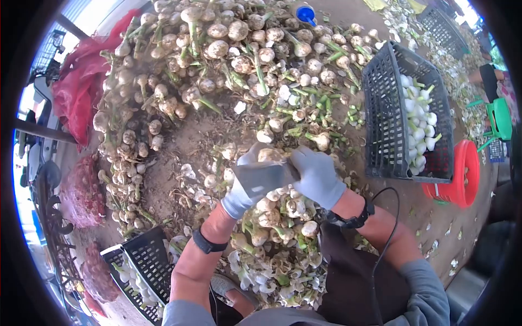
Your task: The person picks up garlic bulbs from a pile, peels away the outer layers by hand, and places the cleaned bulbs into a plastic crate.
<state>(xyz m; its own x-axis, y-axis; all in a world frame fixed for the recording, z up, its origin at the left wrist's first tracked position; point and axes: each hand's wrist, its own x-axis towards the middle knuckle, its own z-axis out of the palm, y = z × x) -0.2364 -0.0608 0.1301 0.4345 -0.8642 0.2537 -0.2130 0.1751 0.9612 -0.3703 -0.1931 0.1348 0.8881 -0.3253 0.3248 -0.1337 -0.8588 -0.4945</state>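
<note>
Both of my hands wear pale grey gloves and meet in the middle of the view. My right hand [318, 176] is closed around the handle end of a broad-bladed knife [261, 177]. Its wide grey blade points left and covers part of my left hand [238, 196]. Just beyond the blade is a garlic bulb [270, 156], with the fingers of my left hand closed at its left side. Below my hands, more dirty garlic bulbs [270, 218] lie on a heap of peeled skins [277, 271].
A large garlic pile [217, 49] spreads ahead and left. A black crate [380, 114] of white trimmed bulbs and a red bucket [468, 174] stand right. Another crate [149, 261] is at lower left. Red mesh sacks [81, 187] line the left side. A cable [396, 217] hangs by my right arm.
</note>
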